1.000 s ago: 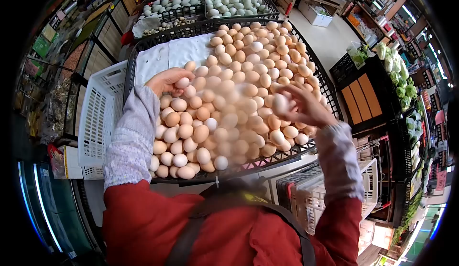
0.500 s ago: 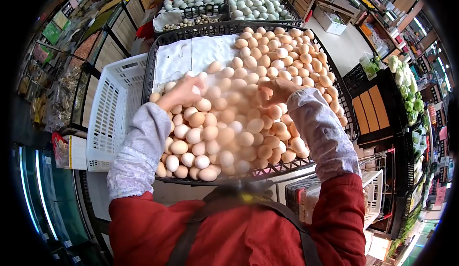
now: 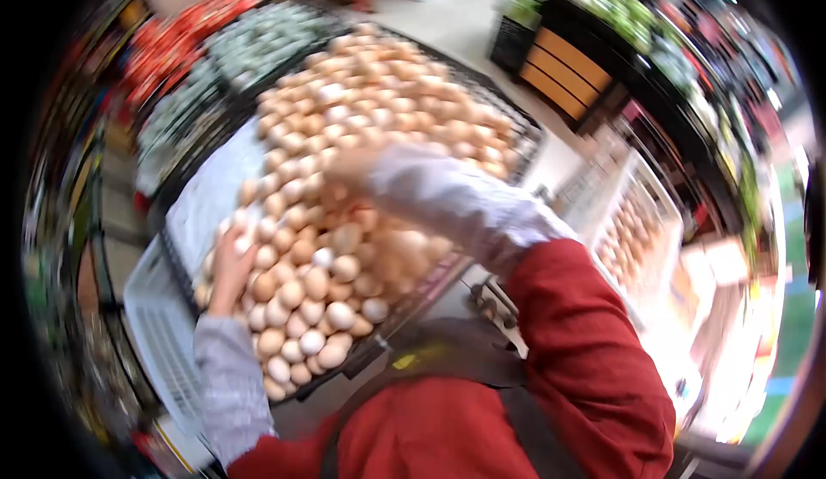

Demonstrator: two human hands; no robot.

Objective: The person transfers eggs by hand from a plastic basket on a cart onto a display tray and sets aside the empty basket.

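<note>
Head view, blurred by motion: a black tray [image 3: 185,173] full of brown and cream eggs [image 3: 314,285] stands in front of the person, mounded most thickly toward its far right corner. White lining [image 3: 211,191] shows bare at the far left corner. By the tray's left edge, the left hand [image 3: 234,268] rests among the eggs, fingers bent beside a pale egg [image 3: 243,244]; whether they grip it I cannot tell. Over the middle of the tray, the right hand [image 3: 348,173] reaches down into the eggs, its fingers too smeared to tell if they are spread or closed on anything. A white basket [image 3: 159,320] stands just outside the left edge. Beyond the far edge are bluish-green eggs [image 3: 267,40] and red bags [image 3: 176,44]. Past the near right corner, a white crate [image 3: 661,193] holds more brown eggs [image 3: 628,234].
</note>
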